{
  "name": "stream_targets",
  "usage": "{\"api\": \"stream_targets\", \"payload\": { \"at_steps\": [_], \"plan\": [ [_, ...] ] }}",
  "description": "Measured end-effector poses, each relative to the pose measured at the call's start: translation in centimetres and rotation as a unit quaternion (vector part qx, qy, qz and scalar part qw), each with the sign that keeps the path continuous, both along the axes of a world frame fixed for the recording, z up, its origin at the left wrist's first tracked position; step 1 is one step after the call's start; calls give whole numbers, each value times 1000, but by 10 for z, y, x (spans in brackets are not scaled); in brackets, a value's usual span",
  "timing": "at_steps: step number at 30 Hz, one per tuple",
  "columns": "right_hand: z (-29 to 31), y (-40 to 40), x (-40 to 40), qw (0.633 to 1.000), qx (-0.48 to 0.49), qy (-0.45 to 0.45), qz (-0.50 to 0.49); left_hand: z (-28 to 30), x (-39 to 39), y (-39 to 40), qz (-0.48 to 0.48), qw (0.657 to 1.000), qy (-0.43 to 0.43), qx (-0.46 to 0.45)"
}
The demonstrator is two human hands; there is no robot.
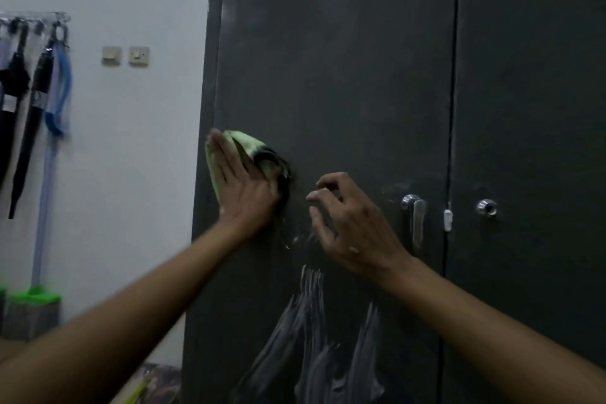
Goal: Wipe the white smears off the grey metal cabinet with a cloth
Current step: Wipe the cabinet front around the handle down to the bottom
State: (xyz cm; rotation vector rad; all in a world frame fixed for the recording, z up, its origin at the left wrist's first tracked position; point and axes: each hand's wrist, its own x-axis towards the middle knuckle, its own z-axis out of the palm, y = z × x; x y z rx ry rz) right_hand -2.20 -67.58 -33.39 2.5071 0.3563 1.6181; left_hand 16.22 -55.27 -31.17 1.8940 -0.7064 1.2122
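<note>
The dark grey metal cabinet [344, 59] fills the right of the view, with two doors. White smears [311, 338] streak down the lower part of its left door. My left hand [242, 184] lies flat with straight fingers on a light green cloth [249, 144], pressing it against the left door near the cabinet's left edge. My right hand [347, 223] hovers close to the door to the right of the cloth, its fingers loosely curled and holding nothing. A faint smear [298, 239] shows between the two hands.
A chrome handle [414, 216] sits on the left door and a round lock [487, 207] on the right door. Left of the cabinet is a white wall with two switches [126, 56], hanging umbrellas [29, 102] and a green-headed broom [32, 302].
</note>
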Motion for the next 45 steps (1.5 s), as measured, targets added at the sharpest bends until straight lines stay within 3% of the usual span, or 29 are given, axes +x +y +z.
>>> {"api": "stream_targets", "payload": {
  "at_steps": [4, 8, 12, 15, 18, 20, 24, 29, 32, 34, 37, 40, 45],
  "plan": [
    [-1, -18, -11, 999, 29, -16, 6, 47, 20, 25, 6, 1000, -10, 22],
    [-21, -38, -13, 997, 77, -25, 17, 30, 29, 26, 10, 998, -52, 33],
    [-38, -40, -2, 997, 70, 1, 16, -23, 27, 13, 27, 994, -93, 47],
    [-41, -32, 5, 997, 72, -7, 29, -93, 22, 3, 2, 988, -135, 80],
    [-45, -26, 5, 997, 64, -9, 37, -156, 18, -2, -4, 967, -184, 178],
    [-47, -27, 2, 999, 41, 1, 33, -168, 19, 0, 4, 950, -215, 227],
    [-39, -37, -6, 1000, 12, 1, 20, -123, 19, -1, 12, 955, -211, 207],
    [-26, -51, -12, 999, 34, -22, 12, 15, 3, -25, 46, 979, -154, 129],
    [-32, -55, -16, 999, 42, -32, 7, 51, -5, -41, 52, 984, -137, 105],
    [-38, -57, -19, 998, 44, -39, 4, 30, -8, -46, 42, 976, -177, 118],
    [-45, -59, -23, 997, 52, -50, -2, -51, -9, -48, -2, 935, -276, 223],
    [-45, -56, -27, 997, 58, -58, -4, -113, -5, -45, -13, 917, -295, 268],
    [-38, -52, -37, 998, 17, -59, -7, -114, -5, -43, -4, 919, -282, 277]
  ]
}}
